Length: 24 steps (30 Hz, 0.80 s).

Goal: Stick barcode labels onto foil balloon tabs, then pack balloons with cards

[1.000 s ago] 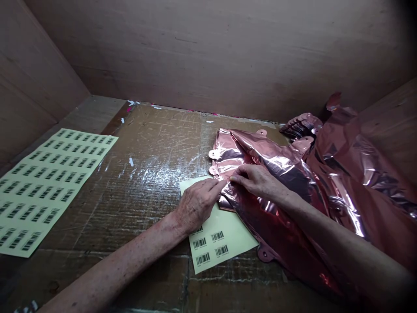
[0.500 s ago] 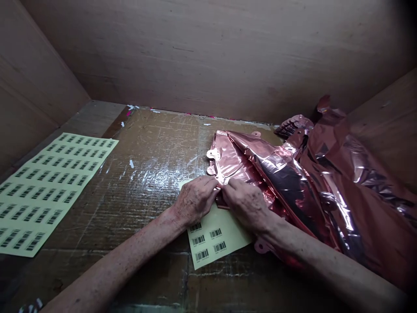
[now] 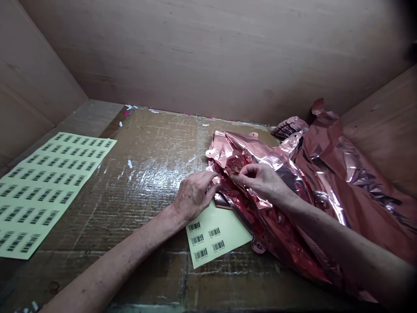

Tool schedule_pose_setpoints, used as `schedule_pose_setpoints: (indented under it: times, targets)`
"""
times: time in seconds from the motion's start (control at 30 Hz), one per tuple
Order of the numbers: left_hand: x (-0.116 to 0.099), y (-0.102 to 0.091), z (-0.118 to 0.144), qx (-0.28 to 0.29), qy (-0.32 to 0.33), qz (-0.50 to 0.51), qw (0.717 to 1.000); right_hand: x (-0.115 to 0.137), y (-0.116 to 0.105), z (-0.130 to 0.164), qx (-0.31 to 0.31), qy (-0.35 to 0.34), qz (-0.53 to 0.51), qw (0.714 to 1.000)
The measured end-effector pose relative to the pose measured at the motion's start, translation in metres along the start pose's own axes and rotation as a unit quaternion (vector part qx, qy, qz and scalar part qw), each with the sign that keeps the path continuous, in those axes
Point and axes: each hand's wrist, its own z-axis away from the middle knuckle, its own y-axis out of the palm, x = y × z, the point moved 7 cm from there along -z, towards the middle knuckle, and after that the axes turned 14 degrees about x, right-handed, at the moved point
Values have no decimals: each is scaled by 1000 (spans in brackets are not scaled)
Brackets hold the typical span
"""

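The right hand (image 3: pixel 260 180) pinches a fold of rose-gold foil balloon (image 3: pixel 247 152) between thumb and fingers, lifting its near edge. The left hand (image 3: pixel 193 195), fingers loosely curled, presses the foil's left edge down against a small barcode label sheet (image 3: pixel 216 232). More foil balloons (image 3: pixel 352 174) pile at the right, against the wooden wall. A large barcode label sheet (image 3: pixel 48 187) lies far left; the taped cardboard bench (image 3: pixel 146 174) between is open.

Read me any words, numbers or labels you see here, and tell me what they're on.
No text is legible.
Small label sheet under the left hand: barcodes, captions too small to read.
Large label sheet: barcode rows, unreadable.
Foil balloons at the right hand: no print visible.
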Motion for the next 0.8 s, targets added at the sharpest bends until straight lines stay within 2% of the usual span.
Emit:
schedule_pose_setpoints:
  times: [0.1,0.23,0.4,0.5,0.6,0.67,0.7,0.73,0.8]
  targets:
    - [-4,-3,-9,-31,-3,16,999,3,0,-1,-9,-10,-15,1000]
    - [-1,-11,-24,-71,-8,93,993,9,4,-1,-14,-23,43,999]
    - [8,-7,-31,-57,-30,154,986,12,11,-3,-6,-32,53,998]
    - [14,-7,-23,-80,-19,147,986,7,3,0,17,-20,35,999]
    - [19,-9,-15,-85,36,140,986,-5,-35,6,9,29,49,998]
    - [19,-9,-10,-56,92,97,989,-19,-81,9,-34,114,131,984]
    - [19,-9,-8,-30,114,61,991,-25,-106,11,-66,169,192,964]
    - [19,-8,-5,1,124,21,992,-30,-130,13,-106,228,262,932]
    - [22,-8,3,67,111,-42,991,-29,-160,18,-171,293,341,877]
